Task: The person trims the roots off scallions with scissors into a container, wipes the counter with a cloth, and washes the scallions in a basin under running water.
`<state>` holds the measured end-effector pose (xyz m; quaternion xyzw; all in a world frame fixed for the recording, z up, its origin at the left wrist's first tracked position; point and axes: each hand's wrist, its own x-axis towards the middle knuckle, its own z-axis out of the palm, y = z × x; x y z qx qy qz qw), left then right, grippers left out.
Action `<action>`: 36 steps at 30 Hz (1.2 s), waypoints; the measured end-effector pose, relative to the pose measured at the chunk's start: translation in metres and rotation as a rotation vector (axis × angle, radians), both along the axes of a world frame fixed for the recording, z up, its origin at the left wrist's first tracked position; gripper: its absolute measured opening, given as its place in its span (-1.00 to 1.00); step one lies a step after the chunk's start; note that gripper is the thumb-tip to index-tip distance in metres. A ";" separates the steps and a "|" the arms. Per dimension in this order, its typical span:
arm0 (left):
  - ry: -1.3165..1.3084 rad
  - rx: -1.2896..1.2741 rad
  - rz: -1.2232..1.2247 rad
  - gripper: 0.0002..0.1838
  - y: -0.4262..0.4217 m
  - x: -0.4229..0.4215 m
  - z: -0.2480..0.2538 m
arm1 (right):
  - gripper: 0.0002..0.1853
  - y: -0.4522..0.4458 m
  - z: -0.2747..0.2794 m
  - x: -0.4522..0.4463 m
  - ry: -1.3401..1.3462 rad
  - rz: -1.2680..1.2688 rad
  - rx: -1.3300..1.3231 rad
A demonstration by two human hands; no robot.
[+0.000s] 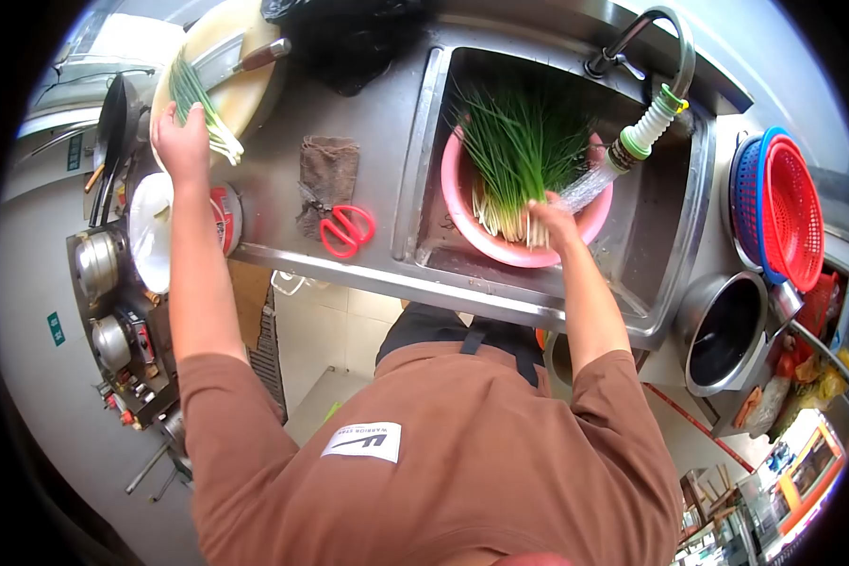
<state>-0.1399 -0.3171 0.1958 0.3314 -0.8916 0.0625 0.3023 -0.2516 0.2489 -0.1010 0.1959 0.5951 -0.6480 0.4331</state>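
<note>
At the upper left my left hand (pixel 181 141) is closed around a small bunch of chives (pixel 191 92), its pale ends pointing toward me, over a round cutting board (pixel 259 102). A cleaver with a wooden handle (pixel 262 55) lies on that board, just beyond the bunch. In the sink, my right hand (pixel 554 226) grips the white ends of chives at the near side of a larger heap (pixel 514 141). The heap fills a pink basin (pixel 455 203). Water runs from the faucet hose (pixel 640 134) close beside my right hand.
Red-handled scissors (pixel 347 231) rest by a brown cloth (pixel 330 165) on the steel counter (pixel 373 123). A black plastic bag (pixel 354 42) is at the back. Red and blue colanders (pixel 792 212) and a metal pot (pixel 724 330) stand right of the sink (pixel 665 283).
</note>
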 end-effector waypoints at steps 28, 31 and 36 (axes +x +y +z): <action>0.230 2.827 0.293 -0.72 0.429 -0.080 -0.255 | -0.68 0.027 0.083 -0.029 -0.042 -0.159 -0.215; 0.207 2.858 0.306 -0.71 0.427 -0.076 -0.255 | -0.68 0.025 0.072 -0.024 -0.049 -0.032 -0.182; 0.243 2.794 0.298 -0.71 0.431 -0.071 -0.250 | -0.65 0.022 0.066 -0.027 -0.086 0.020 -0.148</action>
